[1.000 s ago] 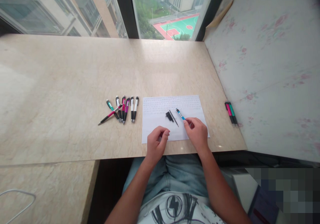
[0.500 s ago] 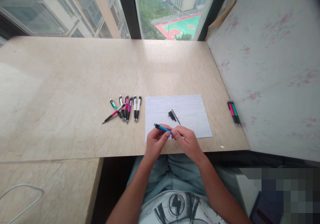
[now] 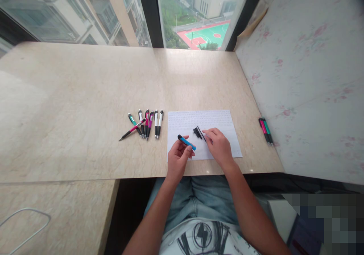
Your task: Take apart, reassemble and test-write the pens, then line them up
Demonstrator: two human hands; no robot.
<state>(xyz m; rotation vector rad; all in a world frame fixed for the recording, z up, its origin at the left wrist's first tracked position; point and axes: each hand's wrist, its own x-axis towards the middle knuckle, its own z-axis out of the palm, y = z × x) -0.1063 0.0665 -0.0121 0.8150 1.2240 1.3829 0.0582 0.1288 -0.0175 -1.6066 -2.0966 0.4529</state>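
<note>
Left of centre, a cluster of pens [image 3: 150, 124] lies on the surface [image 3: 85, 96]; at lower centre the left grip [image 3: 176, 158] is curled round a blue pen barrel [image 3: 187, 143], black end to upper left; further right, black pen parts [image 3: 196, 133] lie on the paper [image 3: 234, 149] beside a thin refill [image 3: 200, 131], the right grip [image 3: 219, 145] half-curled at it, whether pinching it I cannot tell

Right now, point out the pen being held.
The blue pen barrel, in the left hand; the other pens, none of them blue, lie on the table.
</note>
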